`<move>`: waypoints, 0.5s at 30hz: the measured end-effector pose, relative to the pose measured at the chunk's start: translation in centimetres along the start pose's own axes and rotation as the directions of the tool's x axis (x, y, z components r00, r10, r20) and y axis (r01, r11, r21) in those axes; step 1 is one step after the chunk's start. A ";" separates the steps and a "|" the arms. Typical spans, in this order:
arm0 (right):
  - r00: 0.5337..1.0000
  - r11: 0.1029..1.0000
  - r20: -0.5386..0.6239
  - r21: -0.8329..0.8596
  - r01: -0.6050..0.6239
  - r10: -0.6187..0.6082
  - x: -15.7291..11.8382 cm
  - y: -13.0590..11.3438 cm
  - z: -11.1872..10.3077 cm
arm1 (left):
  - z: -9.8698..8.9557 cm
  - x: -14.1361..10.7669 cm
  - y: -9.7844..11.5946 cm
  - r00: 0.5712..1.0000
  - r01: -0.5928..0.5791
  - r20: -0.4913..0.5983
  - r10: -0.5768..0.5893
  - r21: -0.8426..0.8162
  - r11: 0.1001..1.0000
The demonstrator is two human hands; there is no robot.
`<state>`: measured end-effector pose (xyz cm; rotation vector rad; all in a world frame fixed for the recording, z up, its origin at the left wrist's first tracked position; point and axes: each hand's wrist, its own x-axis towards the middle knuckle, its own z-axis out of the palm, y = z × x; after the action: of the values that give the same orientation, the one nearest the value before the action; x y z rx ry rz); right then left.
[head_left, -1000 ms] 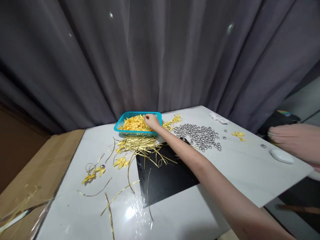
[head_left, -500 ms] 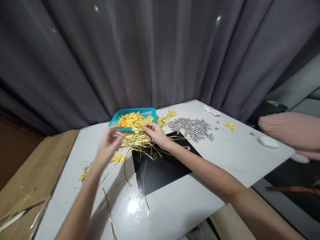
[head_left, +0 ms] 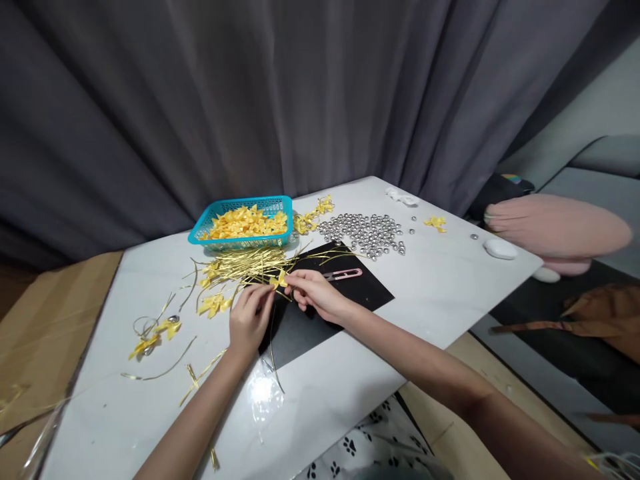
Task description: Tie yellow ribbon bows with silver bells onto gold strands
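A small yellow ribbon bow [head_left: 278, 280] is pinched between my two hands, over the edge of a black sheet [head_left: 315, 327]. My left hand [head_left: 251, 316] grips its left side with bent fingers. From the right, my right hand [head_left: 316, 293] holds the bow by its other side with thumb and fingertips. Just behind the hands lies a pile of gold twist ties [head_left: 253, 263]. A pink-handled cutter [head_left: 345, 274] rests on the black sheet beside my right hand. Beyond the ties stands a turquoise basket [head_left: 200, 233] heaped with yellow bows [head_left: 245, 223].
Silver bells or beads [head_left: 365, 233] are spread to the right of the basket. Finished-looking yellow bow bunches [head_left: 214, 305] lie left of my hands. A white oval case [head_left: 500, 249] sits near the right table edge. Cardboard [head_left: 55, 307] adjoins the table's left side.
Both hands have come away from the basket toward me, carrying the yellow bow. My left hand, apart from it earlier, now grips it too. The camera view has shifted.
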<state>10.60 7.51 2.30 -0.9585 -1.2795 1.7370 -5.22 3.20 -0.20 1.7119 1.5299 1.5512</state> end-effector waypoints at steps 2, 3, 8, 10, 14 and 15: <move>0.999 0.998 -0.035 -0.040 0.039 -0.040 0.1 0.0 -0.5 | 0.1 -0.1 0.0 0.999 0.045 0.010 -0.044 -0.032 0.998; 0.995 0.994 -0.057 -0.072 0.080 -0.084 0.1 -0.1 -0.8 | 0.2 -0.1 0.0 0.997 0.074 0.020 -0.073 -0.054 0.996; 0.934 0.846 0.181 -0.398 0.356 -0.308 0.3 -0.5 -2.3 | 0.6 0.0 0.3 0.961 0.265 0.146 -0.237 -0.223 0.938; 0.931 0.843 0.253 -0.410 0.349 -0.263 0.3 -0.5 -2.5 | 0.7 0.2 0.5 0.932 0.348 0.218 -0.291 -0.305 0.887; 0.944 0.937 0.302 -0.276 0.217 -0.130 0.3 0.0 -2.0 | 0.8 0.5 0.7 0.868 0.485 0.341 -0.360 -0.432 0.760; 0.946 0.945 0.300 -0.253 0.205 -0.125 0.2 0.2 -1.9 | 0.8 0.5 0.7 0.855 0.510 0.362 -0.372 -0.452 0.732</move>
<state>12.13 8.39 1.66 -0.7469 -1.7777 1.6260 -4.27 3.67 0.35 1.0653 1.1183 1.2808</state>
